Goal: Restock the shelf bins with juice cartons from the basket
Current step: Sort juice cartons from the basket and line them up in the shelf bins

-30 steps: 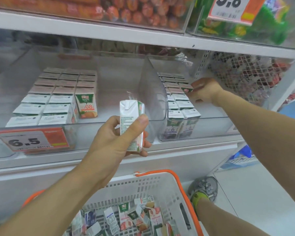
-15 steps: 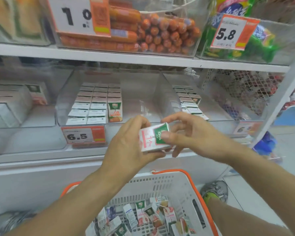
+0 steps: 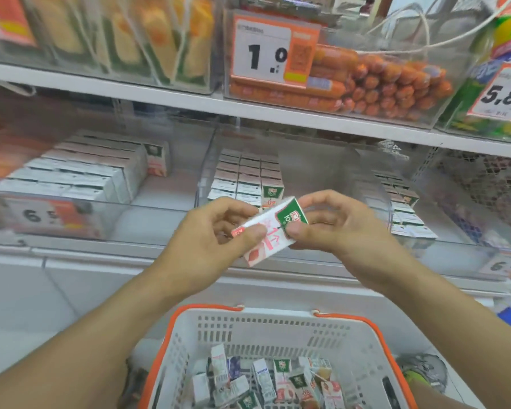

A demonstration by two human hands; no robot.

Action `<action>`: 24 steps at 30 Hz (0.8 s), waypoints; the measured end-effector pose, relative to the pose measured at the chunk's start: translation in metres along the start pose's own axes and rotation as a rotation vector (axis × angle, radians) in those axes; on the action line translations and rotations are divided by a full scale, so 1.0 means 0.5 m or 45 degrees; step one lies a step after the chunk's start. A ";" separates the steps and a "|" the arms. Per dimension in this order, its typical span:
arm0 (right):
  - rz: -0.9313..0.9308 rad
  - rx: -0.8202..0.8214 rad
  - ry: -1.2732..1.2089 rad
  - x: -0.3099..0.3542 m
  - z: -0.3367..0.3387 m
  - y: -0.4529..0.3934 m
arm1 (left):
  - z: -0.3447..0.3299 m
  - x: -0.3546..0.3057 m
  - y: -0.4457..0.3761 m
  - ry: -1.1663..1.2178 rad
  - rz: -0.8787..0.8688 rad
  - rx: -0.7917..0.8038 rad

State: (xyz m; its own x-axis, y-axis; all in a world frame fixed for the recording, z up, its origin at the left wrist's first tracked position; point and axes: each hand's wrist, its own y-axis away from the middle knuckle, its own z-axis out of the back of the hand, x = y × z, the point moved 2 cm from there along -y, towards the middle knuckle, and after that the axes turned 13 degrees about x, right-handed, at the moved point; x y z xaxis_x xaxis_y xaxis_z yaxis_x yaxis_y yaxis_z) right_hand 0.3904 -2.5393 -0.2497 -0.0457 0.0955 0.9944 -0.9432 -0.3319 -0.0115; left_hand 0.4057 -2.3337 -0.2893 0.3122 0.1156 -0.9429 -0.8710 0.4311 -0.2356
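Note:
A small white, pink and green juice carton (image 3: 273,231) lies tilted on its side between both hands, in front of the shelf. My left hand (image 3: 210,240) pinches its pink lower end. My right hand (image 3: 334,228) pinches its green top end. Behind them stand clear shelf bins: a left bin (image 3: 80,175) packed with cartons, a middle bin (image 3: 245,175) with rows of cartons at its left side, and a right bin (image 3: 401,202) with one row. Below, the white basket (image 3: 278,329) with an orange rim holds several loose cartons (image 3: 272,382).
The shelf above (image 3: 189,98) carries clear bins of sausages (image 3: 375,87) and snack packs, with price tags 1.0 (image 3: 266,54) and 5.8 (image 3: 502,95). A wire mesh basket (image 3: 484,184) sits at the right. A grey shoe (image 3: 422,373) shows beside the basket.
My right hand left the right bin and came to the carton that my left hand held upright. The carton now lies tilted between both hands. The view has shifted left and up.

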 end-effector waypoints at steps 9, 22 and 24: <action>0.307 -0.107 0.509 0.042 -0.218 -0.197 | 0.231 0.070 0.091 -0.523 0.191 -0.460; -0.109 -0.167 1.078 -0.050 -0.352 -0.683 | 0.308 0.147 0.139 -0.717 0.227 -0.622; -0.093 -0.236 0.975 -0.077 -0.357 -0.710 | 0.308 0.148 0.136 -0.713 0.213 -0.642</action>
State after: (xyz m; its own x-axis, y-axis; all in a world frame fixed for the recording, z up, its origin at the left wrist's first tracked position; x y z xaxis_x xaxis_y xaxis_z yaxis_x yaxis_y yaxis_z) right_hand 0.6683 -2.2579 -0.3027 -0.1317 0.7530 0.6447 -0.9889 -0.1446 -0.0331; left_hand 0.4278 -2.1579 -0.3390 0.1895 0.6367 -0.7474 -0.9491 -0.0763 -0.3056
